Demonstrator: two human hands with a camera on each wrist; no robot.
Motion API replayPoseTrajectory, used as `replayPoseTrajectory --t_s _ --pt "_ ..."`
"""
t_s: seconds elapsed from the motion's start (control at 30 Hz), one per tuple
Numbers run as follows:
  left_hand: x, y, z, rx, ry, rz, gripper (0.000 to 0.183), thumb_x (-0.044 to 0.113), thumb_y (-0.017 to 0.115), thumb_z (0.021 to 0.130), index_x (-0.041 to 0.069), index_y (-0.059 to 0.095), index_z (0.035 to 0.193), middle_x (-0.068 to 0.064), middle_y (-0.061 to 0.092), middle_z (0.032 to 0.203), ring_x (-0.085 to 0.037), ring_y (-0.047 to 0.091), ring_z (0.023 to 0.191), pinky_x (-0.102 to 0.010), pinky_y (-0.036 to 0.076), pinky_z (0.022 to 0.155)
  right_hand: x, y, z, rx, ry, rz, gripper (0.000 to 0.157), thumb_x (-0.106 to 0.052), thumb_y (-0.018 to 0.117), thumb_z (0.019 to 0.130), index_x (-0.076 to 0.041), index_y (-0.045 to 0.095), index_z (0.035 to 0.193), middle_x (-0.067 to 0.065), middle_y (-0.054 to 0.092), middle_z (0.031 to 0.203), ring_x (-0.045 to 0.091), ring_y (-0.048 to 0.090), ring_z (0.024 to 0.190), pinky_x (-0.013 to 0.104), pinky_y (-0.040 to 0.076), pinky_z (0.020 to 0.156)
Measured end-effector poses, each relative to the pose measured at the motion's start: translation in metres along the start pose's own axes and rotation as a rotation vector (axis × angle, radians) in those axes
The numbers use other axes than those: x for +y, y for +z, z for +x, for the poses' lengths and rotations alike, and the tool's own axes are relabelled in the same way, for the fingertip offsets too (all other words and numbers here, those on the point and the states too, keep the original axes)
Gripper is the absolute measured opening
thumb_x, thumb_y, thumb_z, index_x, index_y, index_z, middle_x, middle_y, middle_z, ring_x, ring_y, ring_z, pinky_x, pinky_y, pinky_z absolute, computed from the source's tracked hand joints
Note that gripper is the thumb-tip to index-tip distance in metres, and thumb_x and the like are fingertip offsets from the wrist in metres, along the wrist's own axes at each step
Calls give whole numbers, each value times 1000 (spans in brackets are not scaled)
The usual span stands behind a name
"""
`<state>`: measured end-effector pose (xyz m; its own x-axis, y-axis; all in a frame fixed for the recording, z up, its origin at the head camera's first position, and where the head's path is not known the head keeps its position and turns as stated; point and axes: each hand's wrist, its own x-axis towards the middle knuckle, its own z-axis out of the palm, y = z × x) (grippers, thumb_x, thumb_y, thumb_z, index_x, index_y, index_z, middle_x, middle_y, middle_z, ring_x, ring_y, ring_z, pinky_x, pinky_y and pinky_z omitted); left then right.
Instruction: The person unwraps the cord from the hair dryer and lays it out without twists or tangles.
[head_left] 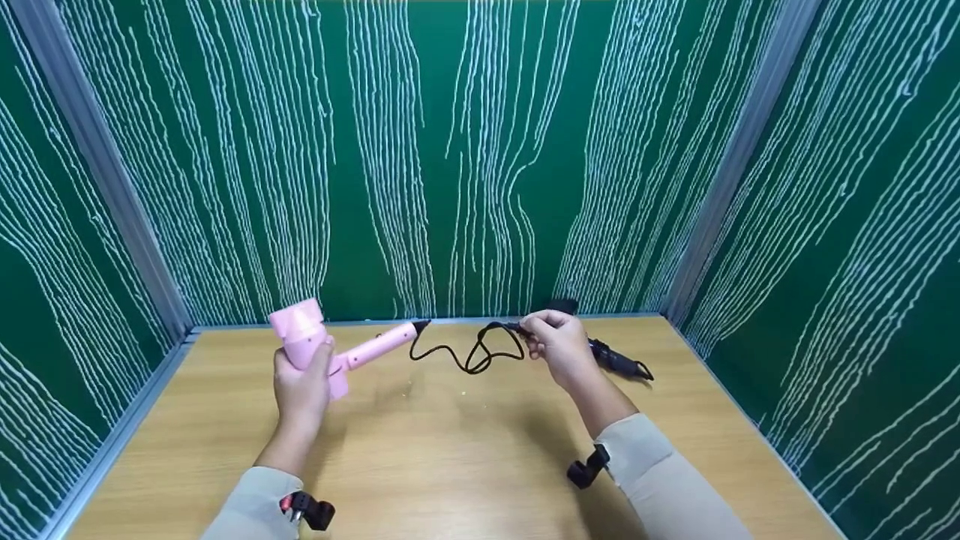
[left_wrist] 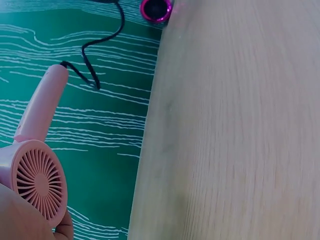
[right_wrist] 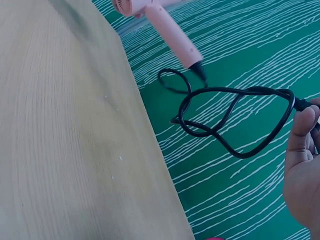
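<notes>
My left hand [head_left: 300, 386] grips a pink hair dryer [head_left: 382, 346] by its barrel, above the table's left side. The dryer's handle slants up to the right, and its slotted round air intake [left_wrist: 41, 182] faces the left wrist camera. From the handle's end runs a black cord [right_wrist: 240, 152], hanging in loose loops between my hands. My right hand [head_left: 559, 345] pinches the cord's far end [right_wrist: 301, 104] between thumb and fingers. What exactly is at that end is mostly covered by the fingers.
Behind my right hand a black handled object [head_left: 619, 361] with a loop at its end lies on the wooden table [head_left: 450, 465], partly hidden. A magenta-rimmed round opening [left_wrist: 156, 10] shows near the table edge. Green walls [head_left: 450, 225] with white lines enclose the back and sides.
</notes>
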<state>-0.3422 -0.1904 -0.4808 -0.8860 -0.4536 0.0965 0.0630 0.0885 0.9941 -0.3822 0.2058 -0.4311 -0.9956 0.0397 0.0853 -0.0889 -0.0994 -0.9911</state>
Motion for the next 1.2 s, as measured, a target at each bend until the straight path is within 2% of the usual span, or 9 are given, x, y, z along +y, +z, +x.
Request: replayPoseTrajectory --t_s 0.23,0.37,0.47,0.7,0.83,1.1,1.2 --pt "6 -9 0 -9 -50 -78 86 68 65 95 16 33 156 -13 52 146 -30 57 128 -47 50 111 7 -14 2 22 0 -2 6 -8 69 96 -5 73 93 4 66 79 13 54 63 23 50 54" --pt "9 -16 -1 -26 -82 -82 91 72 62 94 20 28 161 -11 49 152 -29 55 131 -48 48 115 9 -28 2 40 16 -3 6 -8 69 96 -5 73 93 9 73 85 12 55 63 22 50 54" --pt "12 -26 1 -32 -99 -68 94 75 61 93 22 26 163 -10 48 155 -29 55 135 -50 47 118 9 -42 2 58 35 -3 6 -8 69 96 -4 73 95 13 74 88 12 56 63 22 51 55" --pt "18 -55 7 -4 -121 -54 95 77 59 93 25 24 164 -7 45 160 -28 52 141 -50 44 122 8 -83 -1 110 67 12 6 -9 66 98 -5 71 98 4 67 77 10 56 61 21 54 56" --pt "18 -68 11 24 -139 -31 97 78 60 91 24 25 164 -8 45 160 -27 52 141 -50 44 121 6 -106 -4 143 85 44 5 -8 65 99 -5 70 98 2 62 75 9 56 59 20 53 54" --pt "9 -100 15 61 -191 -1 104 82 59 87 27 20 167 -8 39 164 -28 48 140 -53 40 125 9 -140 -12 191 107 74 5 -8 65 100 -6 70 100 -2 61 75 8 58 62 19 54 56" --pt "4 -112 16 95 -190 23 103 80 63 87 22 26 164 -9 46 155 -25 52 132 -45 47 119 12 -150 -15 210 96 83 5 -8 65 100 -5 70 99 -1 60 73 9 58 63 19 53 55"
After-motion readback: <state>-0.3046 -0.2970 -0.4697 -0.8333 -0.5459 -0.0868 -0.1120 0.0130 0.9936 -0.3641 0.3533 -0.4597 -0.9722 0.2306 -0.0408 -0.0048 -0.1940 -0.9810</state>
